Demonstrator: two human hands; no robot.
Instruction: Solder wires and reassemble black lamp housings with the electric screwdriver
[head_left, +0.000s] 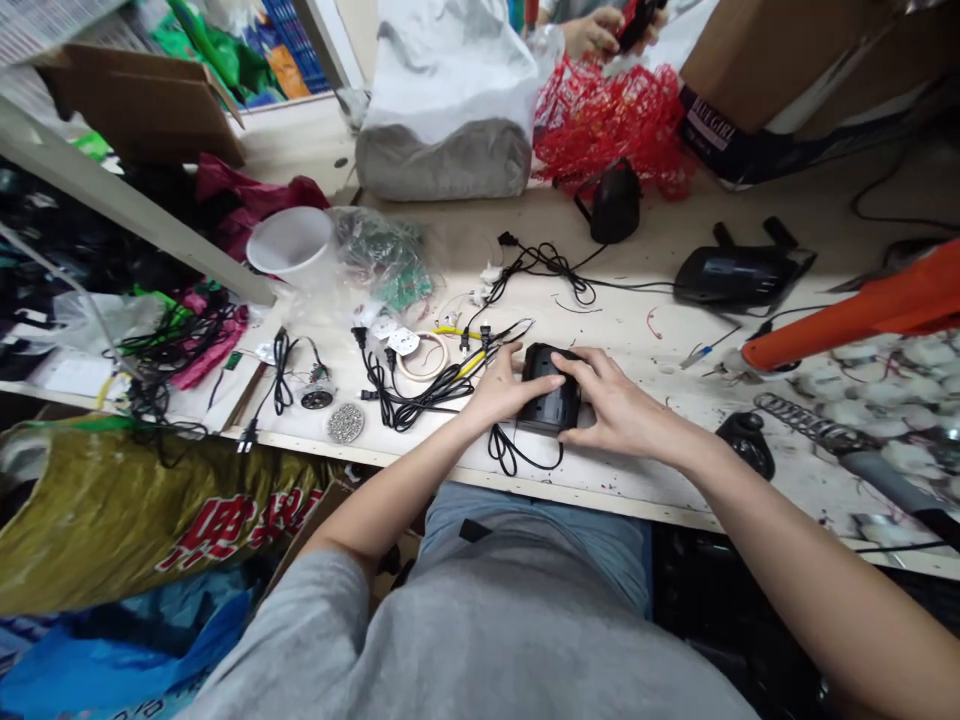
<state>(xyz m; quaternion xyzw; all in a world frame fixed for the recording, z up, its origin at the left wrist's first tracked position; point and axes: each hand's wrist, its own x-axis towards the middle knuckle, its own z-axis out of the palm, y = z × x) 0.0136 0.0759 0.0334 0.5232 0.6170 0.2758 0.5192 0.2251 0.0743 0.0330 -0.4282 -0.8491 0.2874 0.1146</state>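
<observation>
A black plastic housing lies on the bench's front part, gripped from both sides. My left hand holds its left side, the thumb laid over the top. On the opposite side, my right hand is closed round it, fingers on the top and thumb at the near edge. A thin black cord loops out below the housing. Just left lies a bundle of black power cords with plugs. Beyond that are a round perforated metal disc and a small motor-like part with wires.
An orange-handled tool and a coiled spring arm reach in from the right. Two black housings stand farther back, one with a cord. A white bucket is at the left. Another person's hand shows at the top.
</observation>
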